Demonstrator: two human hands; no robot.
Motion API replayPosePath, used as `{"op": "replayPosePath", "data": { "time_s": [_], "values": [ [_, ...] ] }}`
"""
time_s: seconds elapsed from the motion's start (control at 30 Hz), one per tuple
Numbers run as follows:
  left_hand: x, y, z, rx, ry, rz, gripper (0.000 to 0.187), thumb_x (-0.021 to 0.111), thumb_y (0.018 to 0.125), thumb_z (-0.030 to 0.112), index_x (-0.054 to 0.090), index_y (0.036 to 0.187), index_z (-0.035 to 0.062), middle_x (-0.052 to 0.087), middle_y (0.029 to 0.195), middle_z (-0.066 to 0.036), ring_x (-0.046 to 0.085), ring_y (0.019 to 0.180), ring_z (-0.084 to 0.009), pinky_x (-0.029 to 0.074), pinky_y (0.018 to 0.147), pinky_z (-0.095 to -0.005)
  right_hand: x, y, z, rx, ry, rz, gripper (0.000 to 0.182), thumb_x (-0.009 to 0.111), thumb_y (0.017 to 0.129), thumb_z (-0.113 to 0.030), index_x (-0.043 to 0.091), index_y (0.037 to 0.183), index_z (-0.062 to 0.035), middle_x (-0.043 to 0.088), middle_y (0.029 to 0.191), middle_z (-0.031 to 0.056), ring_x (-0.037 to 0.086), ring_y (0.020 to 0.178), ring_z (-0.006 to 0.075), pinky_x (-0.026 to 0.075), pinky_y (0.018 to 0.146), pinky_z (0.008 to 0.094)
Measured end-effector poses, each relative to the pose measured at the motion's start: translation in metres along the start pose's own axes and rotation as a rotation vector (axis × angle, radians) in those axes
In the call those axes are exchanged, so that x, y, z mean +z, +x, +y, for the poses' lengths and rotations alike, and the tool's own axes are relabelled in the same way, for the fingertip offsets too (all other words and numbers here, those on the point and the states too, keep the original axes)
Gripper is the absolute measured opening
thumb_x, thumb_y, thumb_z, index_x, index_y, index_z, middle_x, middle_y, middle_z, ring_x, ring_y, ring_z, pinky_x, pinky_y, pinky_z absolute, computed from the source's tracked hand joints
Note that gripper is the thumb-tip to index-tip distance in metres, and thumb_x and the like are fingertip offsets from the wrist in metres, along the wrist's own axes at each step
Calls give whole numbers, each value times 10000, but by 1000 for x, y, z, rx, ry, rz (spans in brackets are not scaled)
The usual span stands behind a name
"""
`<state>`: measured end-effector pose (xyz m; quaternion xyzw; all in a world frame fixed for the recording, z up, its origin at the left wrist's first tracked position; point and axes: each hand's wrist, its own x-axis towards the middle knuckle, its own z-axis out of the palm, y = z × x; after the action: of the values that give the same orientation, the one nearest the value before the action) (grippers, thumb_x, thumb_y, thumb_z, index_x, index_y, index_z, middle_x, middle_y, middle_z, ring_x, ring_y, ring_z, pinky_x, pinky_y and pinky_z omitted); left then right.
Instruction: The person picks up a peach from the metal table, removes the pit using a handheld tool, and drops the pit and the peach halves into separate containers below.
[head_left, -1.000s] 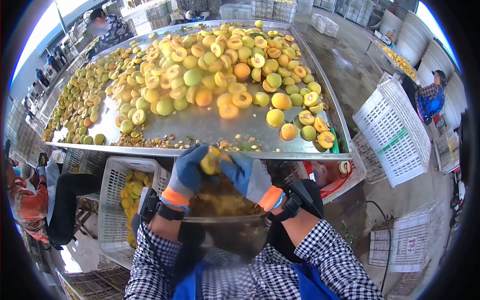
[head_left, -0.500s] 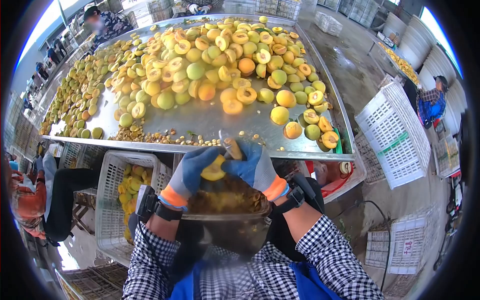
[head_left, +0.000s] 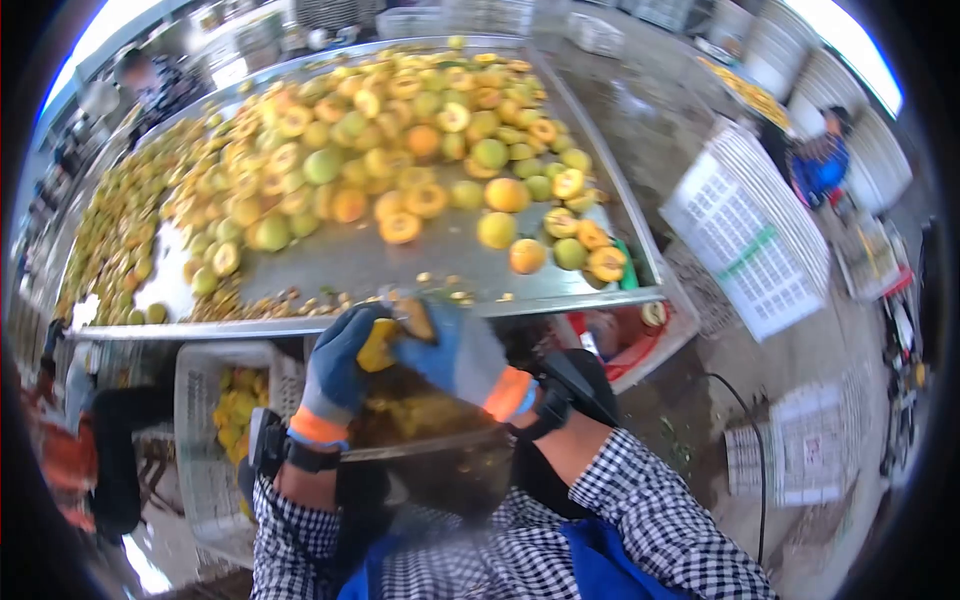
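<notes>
My left hand (head_left: pixel 338 358), in a blue-grey glove with an orange cuff, holds a yellow fruit piece (head_left: pixel 378 345) beside the near edge of the metal table (head_left: pixel 400 268). Close against it, my right hand (head_left: pixel 455 350) is closed on a small tool with a brown handle (head_left: pixel 414 318), its tip near the fruit and blurred. Both hands are above a container (head_left: pixel 425 405) of yellow pieces. Whole and halved yellow, green and orange fruits (head_left: pixel 340 150) are heaped on the table, with pits (head_left: pixel 290 302) along its near edge.
A white crate (head_left: pixel 205 450) of fruit stands at lower left, beside a seated person (head_left: pixel 65 450). A red-lined tub (head_left: pixel 630 345) is under the table's right corner. White crates (head_left: pixel 750 235) stand at right. Other people (head_left: pixel 822 160) are farther off. A black cable (head_left: pixel 752 425) hangs at lower right.
The view has turned, so the table and crates at right appear farther left. Both hands remain close together with the fruit and tool, and the fruit piece now shows narrower.
</notes>
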<state>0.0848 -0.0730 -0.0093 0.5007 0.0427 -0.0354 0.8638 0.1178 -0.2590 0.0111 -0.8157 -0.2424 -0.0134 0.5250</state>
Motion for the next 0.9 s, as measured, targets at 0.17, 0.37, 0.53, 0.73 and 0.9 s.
{"op": "replayPosePath", "data": {
  "time_s": [0.17,0.37,0.53,0.73,0.9],
  "values": [
    [29,0,-9,-12,56,-47,470,456,1052,309,500,1393,-11,607,1285,-127,626,1120,-240,525,956,-342,-4,11,23,156,493,-169,465,784,795,-223,628,1184,-21,711,1002,147,686,921,219,536,828,357],
    [53,7,-15,-29,-224,-102,494,455,1047,318,440,1448,31,578,1324,-151,617,1150,-260,521,973,-380,-30,17,29,310,436,-242,495,817,751,-167,639,1185,-7,698,964,64,642,850,135,548,739,311],
    [50,6,-20,42,167,-197,495,467,1037,266,404,1465,24,542,1371,-156,599,1184,-281,529,963,-404,-62,22,13,313,496,-365,448,826,713,-143,672,1113,-12,685,863,52,624,716,116,530,631,291],
    [43,7,-6,-108,-126,-183,509,510,1015,249,405,1453,12,511,1414,-185,552,1251,-364,575,853,-468,-124,39,23,411,354,-153,321,803,702,-143,688,973,-14,622,724,4,547,608,77,456,533,255],
    [40,6,-2,-148,-73,-130,505,539,1003,280,450,1419,10,547,1373,-199,589,1205,-364,585,833,-465,-189,65,91,275,-417,54,389,718,813,-304,679,1064,-10,666,768,155,637,684,239,514,673,371]
  ]
}}
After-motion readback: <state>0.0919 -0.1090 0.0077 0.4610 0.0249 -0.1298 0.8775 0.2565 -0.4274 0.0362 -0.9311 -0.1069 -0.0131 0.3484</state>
